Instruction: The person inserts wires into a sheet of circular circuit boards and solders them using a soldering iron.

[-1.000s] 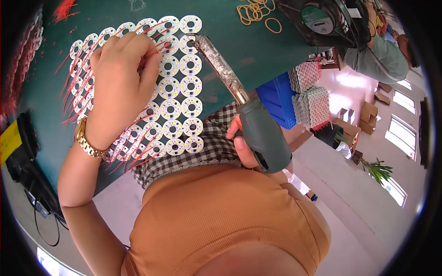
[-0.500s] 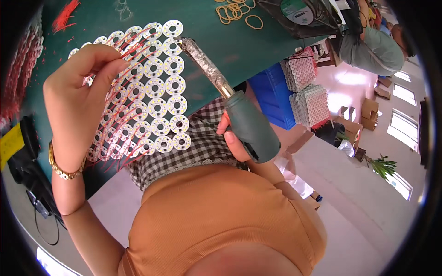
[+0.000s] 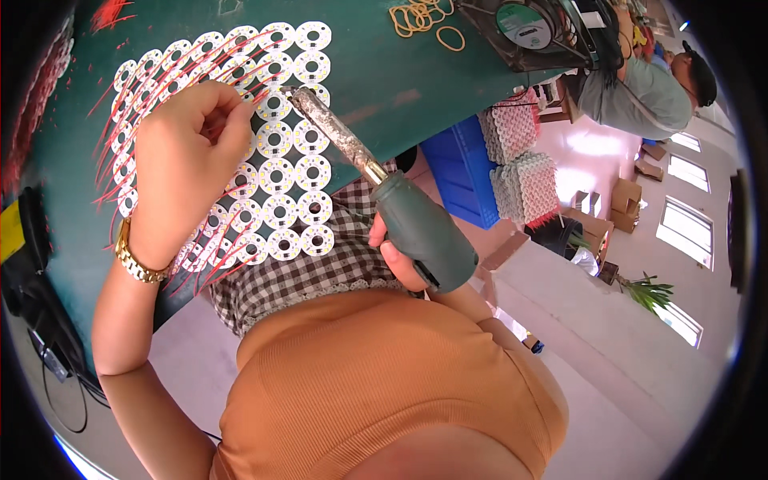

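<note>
A panel of round white circuit boards with ring holes and small yellowish LEDs [image 3: 264, 146] lies on the green work surface. Thin red wires [image 3: 104, 152] run slantwise across many of its boards. My left hand [image 3: 186, 156], with a gold watch [image 3: 138, 258] at its wrist, hovers over the panel's middle. Its thumb and index finger pinch a red wire, mostly hidden by the fingers. From the right, my right hand [image 3: 402, 266] is wrapped round the dark green handle of a soldering iron [image 3: 424, 228]. The iron's tip is at a board close to my left fingertips.
Rubber bands [image 3: 416, 18] and a black fan [image 3: 520, 28] lie at the table's far side. A blue crate [image 3: 458, 172] stands right of the table beside stacked board panels [image 3: 524, 188]. Red wire bundles [image 3: 40, 112] lie far left. Another person [image 3: 644, 92] sits far right.
My left hand has moved right and slightly nearer, toward the iron. The iron's tip has shifted left and down to a nearer row of boards. The whole view has also shifted a little.
</note>
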`<act>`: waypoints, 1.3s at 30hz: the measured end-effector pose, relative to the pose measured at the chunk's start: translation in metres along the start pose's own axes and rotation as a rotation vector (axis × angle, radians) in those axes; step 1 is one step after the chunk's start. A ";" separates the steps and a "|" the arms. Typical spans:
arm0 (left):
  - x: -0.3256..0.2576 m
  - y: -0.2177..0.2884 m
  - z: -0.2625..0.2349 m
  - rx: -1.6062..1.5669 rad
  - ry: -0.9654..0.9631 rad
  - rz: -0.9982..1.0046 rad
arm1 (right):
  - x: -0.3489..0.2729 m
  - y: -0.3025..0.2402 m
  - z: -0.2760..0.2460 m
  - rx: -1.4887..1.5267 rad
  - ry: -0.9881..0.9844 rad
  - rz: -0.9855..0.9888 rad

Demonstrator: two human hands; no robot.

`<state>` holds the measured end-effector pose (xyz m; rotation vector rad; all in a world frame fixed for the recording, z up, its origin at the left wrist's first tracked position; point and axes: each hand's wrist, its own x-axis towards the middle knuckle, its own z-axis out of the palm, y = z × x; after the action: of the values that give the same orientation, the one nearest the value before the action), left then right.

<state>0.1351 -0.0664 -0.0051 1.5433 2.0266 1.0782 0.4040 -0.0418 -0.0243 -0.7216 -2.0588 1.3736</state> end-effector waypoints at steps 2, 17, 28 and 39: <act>0.000 -0.002 0.002 -0.030 0.005 -0.026 | 0.000 -0.001 0.000 -0.014 -0.021 0.010; -0.001 -0.003 0.000 0.046 0.010 0.053 | -0.017 0.005 -0.008 0.011 -0.094 0.115; -0.001 -0.003 0.001 0.058 0.034 0.057 | -0.012 0.000 -0.004 -0.106 -0.158 0.129; -0.001 -0.003 -0.005 0.086 -0.054 0.017 | -0.053 0.059 0.025 -0.068 0.070 0.351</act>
<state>0.1303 -0.0688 -0.0043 1.6173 2.0516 0.9565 0.4314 -0.0750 -0.0954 -1.1880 -1.9976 1.4427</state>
